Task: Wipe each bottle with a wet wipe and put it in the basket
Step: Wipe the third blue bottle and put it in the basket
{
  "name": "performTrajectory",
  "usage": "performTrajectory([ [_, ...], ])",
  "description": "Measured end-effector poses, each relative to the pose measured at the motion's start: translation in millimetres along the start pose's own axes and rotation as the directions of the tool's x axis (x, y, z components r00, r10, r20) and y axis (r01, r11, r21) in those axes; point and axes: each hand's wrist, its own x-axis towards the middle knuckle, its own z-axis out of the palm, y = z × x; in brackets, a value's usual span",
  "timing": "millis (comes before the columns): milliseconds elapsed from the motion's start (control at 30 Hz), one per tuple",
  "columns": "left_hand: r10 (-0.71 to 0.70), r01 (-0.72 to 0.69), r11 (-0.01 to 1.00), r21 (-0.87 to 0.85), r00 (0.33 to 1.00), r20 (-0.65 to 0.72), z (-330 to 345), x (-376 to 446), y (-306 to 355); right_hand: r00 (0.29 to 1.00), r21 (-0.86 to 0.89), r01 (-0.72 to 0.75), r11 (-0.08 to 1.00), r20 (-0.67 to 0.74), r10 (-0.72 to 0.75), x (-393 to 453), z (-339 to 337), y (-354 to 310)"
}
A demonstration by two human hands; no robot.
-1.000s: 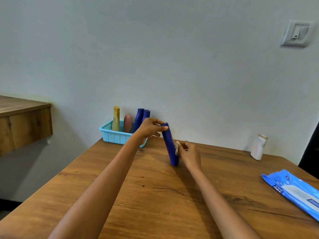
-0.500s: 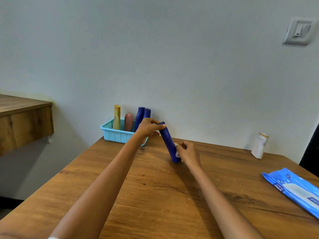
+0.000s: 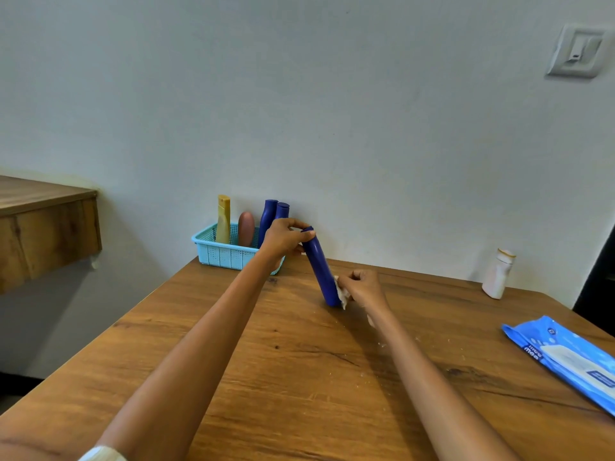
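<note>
A long dark blue bottle leans on the wooden table, top tilted to the left. My left hand grips its top end. My right hand presses a crumpled white wet wipe against the bottle's lower right side. Behind my left hand a light blue basket stands by the wall. It holds a yellow bottle, a reddish-brown bottle and two dark blue bottles, all upright. A small white bottle stands alone at the table's far right.
A blue pack of wet wipes lies at the right table edge. A wooden shelf juts from the wall at left. A wall switch is at upper right. Small white crumbs dot the table near my right forearm.
My right hand with the wipe has slid along the lower part of the blue bottle. The bottle stays tilted in my left hand's grip.
</note>
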Motion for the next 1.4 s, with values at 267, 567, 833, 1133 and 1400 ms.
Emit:
performTrajectory([
  [267, 0.002, 0.0, 0.999, 0.04, 0.999, -0.041, 1.8, 1.7, 0.3, 0.991, -0.019, 0.103, 0.994, -0.081, -0.105, 1.1, 6.4, -16.0],
  [567, -0.06, 0.061, 0.998, 0.007, 0.993, -0.103, -4.6, 1.2, -5.2, 0.97, -0.144, 0.231, 0.962, -0.047, -0.24, -2.1, 7.3, -7.5],
  [833, -0.066, 0.066, 0.998, -0.006, 0.997, -0.045, -10.4, 1.1, -4.6, 0.993, -0.173, 0.12, 0.978, 0.017, -0.118, 0.0, 5.3, -2.7],
  [1133, -0.017, 0.013, 1.0, 0.025, 0.984, 0.178, -19.3, -6.5, 4.6, 0.995, 0.025, 0.099, 0.995, 0.009, -0.099, -2.1, 16.9, -13.3],
  [1400, 0.079, -0.082, 0.997, 0.006, 0.978, 0.195, -12.5, -8.4, 9.2, 0.998, -0.243, -0.05, 0.969, 0.022, 0.057, -4.4, 12.2, -4.4],
])
